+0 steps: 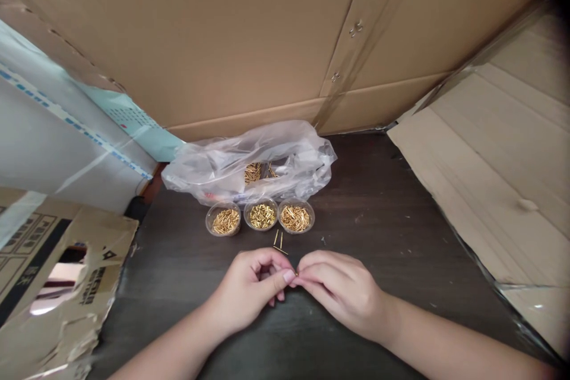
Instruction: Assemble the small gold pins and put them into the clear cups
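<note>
Pinching a tiny gold-coloured part (pixel 296 274) between left hand (pixel 253 290) and right hand (pixel 345 292), with slender gold-coloured pins (pixel 281 240) on desk (pixel 378 219) at 11 o'clock.

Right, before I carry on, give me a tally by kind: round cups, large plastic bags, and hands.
Round clear cups: 3
Large clear plastic bag: 1
Hands: 2, left hand and right hand
Total: 6

even, soft light; dull sheen on the dark table (pixel 151 285); upper right corner blacked out.
</note>
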Available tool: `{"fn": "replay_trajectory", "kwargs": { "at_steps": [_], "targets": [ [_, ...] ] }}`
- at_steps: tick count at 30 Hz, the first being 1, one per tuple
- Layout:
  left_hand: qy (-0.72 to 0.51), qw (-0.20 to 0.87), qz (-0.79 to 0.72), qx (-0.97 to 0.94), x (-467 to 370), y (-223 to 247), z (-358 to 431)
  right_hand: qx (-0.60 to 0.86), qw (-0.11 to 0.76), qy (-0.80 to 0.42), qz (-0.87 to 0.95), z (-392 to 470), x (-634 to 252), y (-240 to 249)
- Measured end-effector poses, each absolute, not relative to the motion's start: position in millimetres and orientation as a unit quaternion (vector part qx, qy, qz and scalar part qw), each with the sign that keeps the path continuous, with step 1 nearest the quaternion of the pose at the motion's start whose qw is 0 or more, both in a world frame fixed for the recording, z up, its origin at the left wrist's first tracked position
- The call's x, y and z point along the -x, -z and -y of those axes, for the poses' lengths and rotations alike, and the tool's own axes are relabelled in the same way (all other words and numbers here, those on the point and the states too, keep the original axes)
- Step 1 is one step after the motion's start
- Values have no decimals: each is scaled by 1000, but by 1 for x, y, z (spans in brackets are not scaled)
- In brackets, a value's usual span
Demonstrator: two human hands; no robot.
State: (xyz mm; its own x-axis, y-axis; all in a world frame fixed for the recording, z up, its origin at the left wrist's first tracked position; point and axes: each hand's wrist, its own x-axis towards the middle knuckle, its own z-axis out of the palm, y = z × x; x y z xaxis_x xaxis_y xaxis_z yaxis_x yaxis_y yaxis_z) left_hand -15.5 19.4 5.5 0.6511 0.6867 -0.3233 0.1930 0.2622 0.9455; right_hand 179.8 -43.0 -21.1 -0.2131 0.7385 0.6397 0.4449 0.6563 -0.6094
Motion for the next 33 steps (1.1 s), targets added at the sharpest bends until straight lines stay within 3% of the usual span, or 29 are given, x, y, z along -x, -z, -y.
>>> {"fn": "replay_trajectory", "kwargs": {
  "at_steps": [13,20,28,33],
  "targets": [
    [-142,699,-361,-600,19,-9,-22,424,438,-183,771,39,-182,18],
    [-163,688,-334,-623,19,-5,-20,427,468,-155,758,40,-183,17],
    [-147,585,-312,-734,20,-8,-15,433,363,-167,808,39,-180,20],
    [-147,586,-313,-733,20,-6,-16,450,342,-137,814,40,-179,21]
  ]
}}
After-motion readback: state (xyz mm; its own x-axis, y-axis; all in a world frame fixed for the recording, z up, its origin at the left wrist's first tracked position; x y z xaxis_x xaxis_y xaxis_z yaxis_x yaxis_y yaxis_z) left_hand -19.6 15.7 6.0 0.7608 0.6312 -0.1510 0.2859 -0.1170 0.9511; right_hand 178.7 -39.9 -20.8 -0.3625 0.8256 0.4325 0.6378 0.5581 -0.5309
